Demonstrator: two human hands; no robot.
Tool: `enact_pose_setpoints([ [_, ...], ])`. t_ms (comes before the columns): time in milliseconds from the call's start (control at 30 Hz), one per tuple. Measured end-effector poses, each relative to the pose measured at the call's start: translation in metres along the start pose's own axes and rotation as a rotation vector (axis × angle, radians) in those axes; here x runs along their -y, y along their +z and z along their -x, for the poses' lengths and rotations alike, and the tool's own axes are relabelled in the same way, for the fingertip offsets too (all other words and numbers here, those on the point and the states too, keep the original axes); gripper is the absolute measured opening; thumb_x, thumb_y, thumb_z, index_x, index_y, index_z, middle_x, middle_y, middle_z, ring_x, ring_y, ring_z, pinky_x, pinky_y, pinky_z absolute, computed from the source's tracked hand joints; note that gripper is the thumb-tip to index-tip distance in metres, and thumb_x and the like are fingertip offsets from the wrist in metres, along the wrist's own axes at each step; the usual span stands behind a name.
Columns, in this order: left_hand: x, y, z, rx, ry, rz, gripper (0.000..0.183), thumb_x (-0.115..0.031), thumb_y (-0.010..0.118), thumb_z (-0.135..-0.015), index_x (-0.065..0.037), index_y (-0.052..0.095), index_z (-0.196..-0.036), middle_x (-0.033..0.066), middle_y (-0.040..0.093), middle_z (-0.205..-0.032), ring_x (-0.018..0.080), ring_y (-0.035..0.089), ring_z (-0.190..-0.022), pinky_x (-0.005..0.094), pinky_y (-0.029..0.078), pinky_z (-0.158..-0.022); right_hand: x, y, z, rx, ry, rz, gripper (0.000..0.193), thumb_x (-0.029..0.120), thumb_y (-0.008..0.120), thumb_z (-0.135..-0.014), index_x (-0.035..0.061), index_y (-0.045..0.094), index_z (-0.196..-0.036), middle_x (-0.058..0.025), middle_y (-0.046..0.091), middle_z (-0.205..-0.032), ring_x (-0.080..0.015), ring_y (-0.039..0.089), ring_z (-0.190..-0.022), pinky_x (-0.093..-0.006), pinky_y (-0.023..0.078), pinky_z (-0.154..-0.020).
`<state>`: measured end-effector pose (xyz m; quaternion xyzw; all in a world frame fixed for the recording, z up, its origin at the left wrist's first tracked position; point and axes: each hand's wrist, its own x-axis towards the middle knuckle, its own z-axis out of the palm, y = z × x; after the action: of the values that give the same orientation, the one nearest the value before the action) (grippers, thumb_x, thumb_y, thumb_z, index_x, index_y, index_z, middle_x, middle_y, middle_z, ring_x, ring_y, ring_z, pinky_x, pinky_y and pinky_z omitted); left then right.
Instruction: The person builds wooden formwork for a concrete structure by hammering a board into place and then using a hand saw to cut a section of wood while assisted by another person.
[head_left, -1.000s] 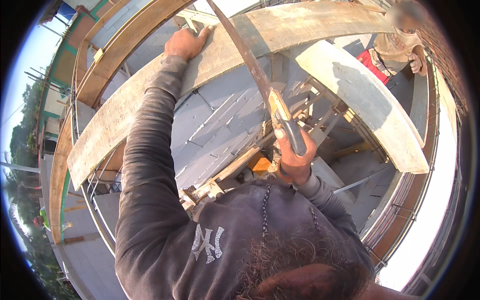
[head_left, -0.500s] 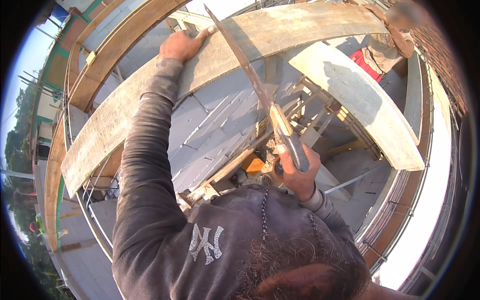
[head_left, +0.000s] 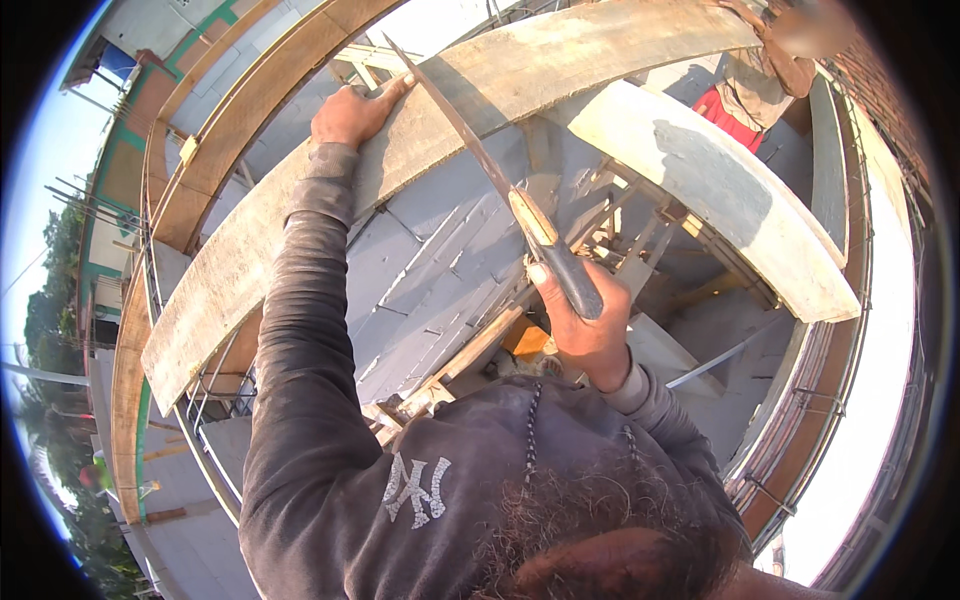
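A long wooden plank (head_left: 530, 75) runs across in front of me from lower left to upper right. My left hand (head_left: 350, 115) grips its far edge, fingers curled over and partly hidden, thumb stretched toward a handsaw. My right hand (head_left: 590, 330) is closed round the dark handle of that handsaw (head_left: 468, 133). The saw's narrow, brownish blade lies across the plank, its tip past the far edge near my left thumb. From this view I cannot tell how deep the teeth sit in the wood.
A shorter pale board (head_left: 700, 180) with a grey patch lies to the right. A co-worker (head_left: 750, 85) stands at the plank's far right end, an arm reaching to it. Steel bars and formwork (head_left: 810, 405) line the right; grey block walls and scrap timber (head_left: 490, 345) lie below.
My right hand has drawn the saw back toward me and to the left, and its tip now sits lower. My left hand keeps its hold on the plank. The view has shifted slightly.
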<state>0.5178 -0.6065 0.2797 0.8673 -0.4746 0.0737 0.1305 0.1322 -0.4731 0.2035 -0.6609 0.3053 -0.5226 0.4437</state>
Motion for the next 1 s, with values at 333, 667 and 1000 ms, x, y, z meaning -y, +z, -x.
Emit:
enact_pose_setpoints([
  [333, -0.006, -0.005, 0.004, 0.018, -0.021, 0.01, 0.11, -0.096, 0.051, -0.077, 0.004, 0.077, -0.115, 0.0255, 0.077, -0.109, 0.0375, 0.075, -0.109, 0.0448, 0.057, -0.094, 0.002, 0.009, -0.001, -0.003, 0.047, -0.005, 0.022, 0.014, 0.076, -0.099, -0.0023, 0.067, -0.088, -0.0023, 0.053, -0.064, -0.0067, 0.046, -0.059, -0.0293, 0.038, -0.053],
  [667, -0.013, -0.018, 0.011, 0.041, -0.029, 0.005, 0.117, -0.099, 0.051, -0.073, 0.008, 0.077, -0.11, 0.0265, 0.077, -0.104, 0.0389, 0.075, -0.104, 0.0453, 0.058, -0.091, 0.01, 0.008, -0.009, -0.004, 0.043, 0.022, 0.025, 0.014, 0.075, -0.1, -0.0019, 0.064, -0.082, 0.0021, 0.051, -0.063, -0.0042, 0.042, -0.061, -0.0275, 0.035, -0.052],
  [1000, -0.004, -0.009, 0.007, -0.02, 0.007, 0.028, 0.111, -0.097, 0.05, -0.077, 0.007, 0.078, -0.106, 0.0305, 0.076, -0.1, 0.042, 0.076, -0.1, 0.0474, 0.059, -0.09, 0.017, 0.01, -0.013, 0.01, 0.05, 0.095, 0.024, 0.013, 0.075, -0.099, -0.0016, 0.065, -0.083, 0.0014, 0.048, -0.06, -0.0049, 0.041, -0.059, -0.0276, 0.036, -0.051],
])
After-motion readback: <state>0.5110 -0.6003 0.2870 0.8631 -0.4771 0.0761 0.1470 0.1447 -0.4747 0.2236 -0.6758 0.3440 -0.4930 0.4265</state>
